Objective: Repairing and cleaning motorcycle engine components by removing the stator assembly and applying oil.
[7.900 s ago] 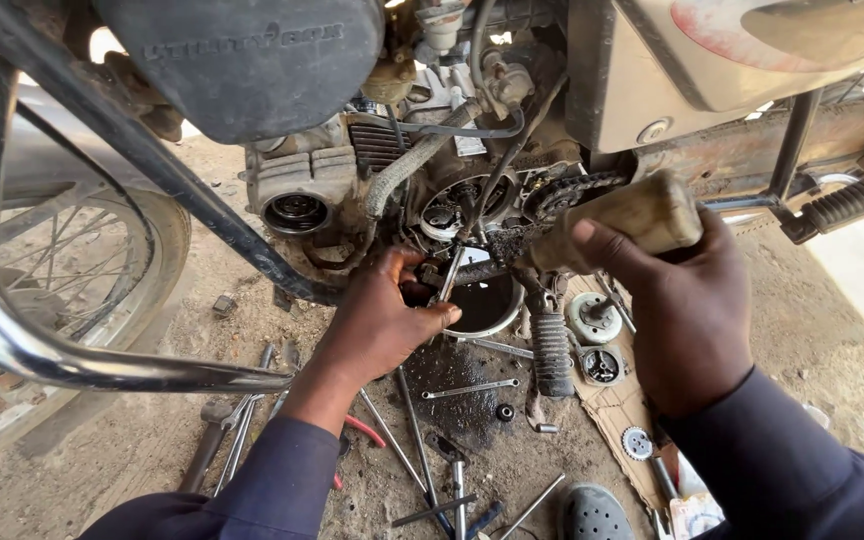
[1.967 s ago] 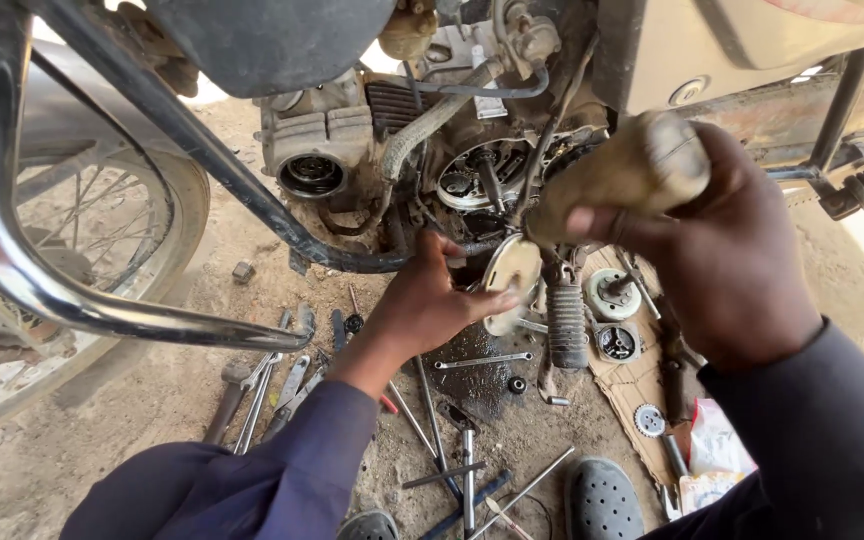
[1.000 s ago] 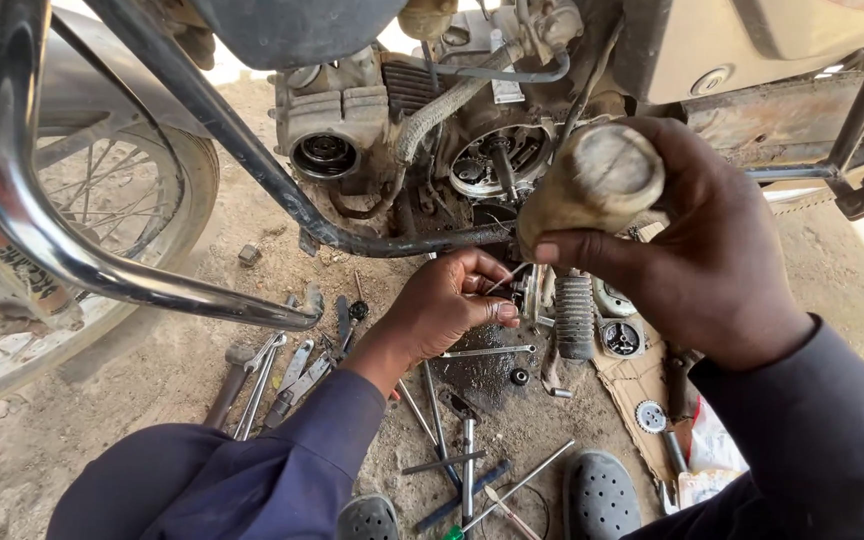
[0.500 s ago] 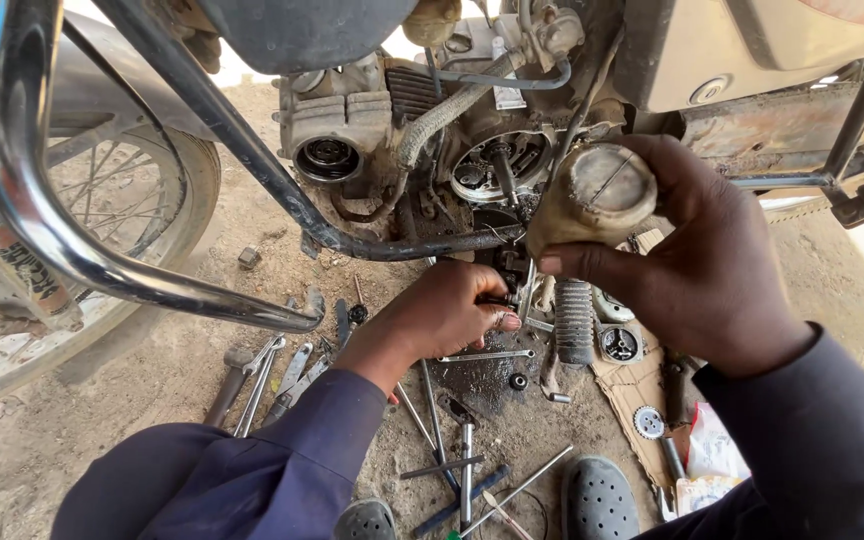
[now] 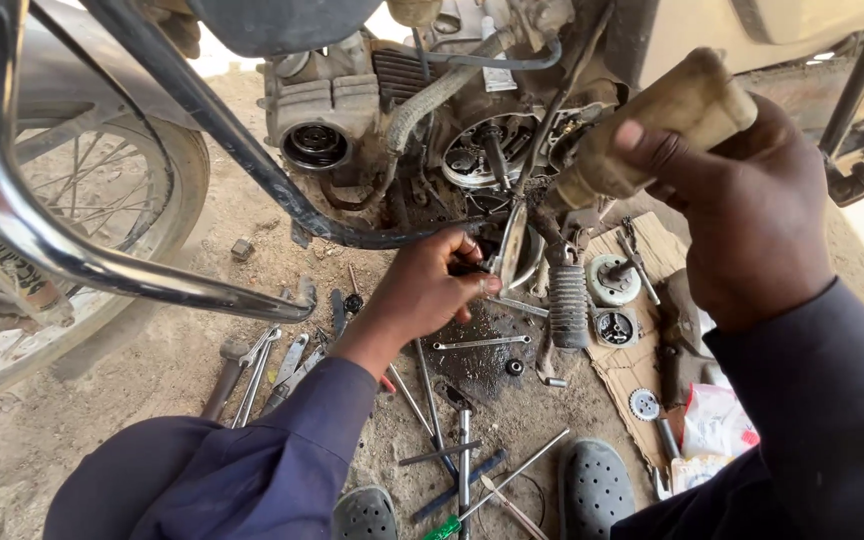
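Steel wrenches (image 5: 272, 365) and rods lie scattered on the gritty dirt floor. Above them, the left hand (image 5: 422, 290) pinches a thin, flat metal piece (image 5: 510, 245) below the oily engine (image 5: 492, 150). The right hand (image 5: 742, 215) grips a grimy, cylindrical plastic bottle (image 5: 667, 125), tilted toward the engine.

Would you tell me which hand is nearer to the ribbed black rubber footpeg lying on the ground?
Left. The left hand sits just left of the footpeg; the right hand is raised above, to its right.
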